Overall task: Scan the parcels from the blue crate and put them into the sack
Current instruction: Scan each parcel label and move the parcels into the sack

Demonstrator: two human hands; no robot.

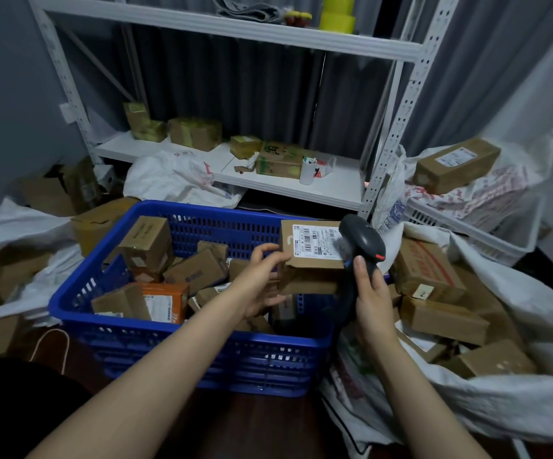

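My left hand grips a brown cardboard parcel by its left side, above the right end of the blue crate. The parcel's white barcode label faces up. My right hand is closed around the handle of a black barcode scanner, whose head sits right over the label's right edge. Several more cardboard parcels lie jumbled in the crate, one with an orange face. To the right, the open white sack holds several brown parcels.
A white metal shelf rack stands behind the crate with boxes and a white cup on it. A white crate with a sack and a long box sits at the right. More sacks and boxes crowd the left floor.
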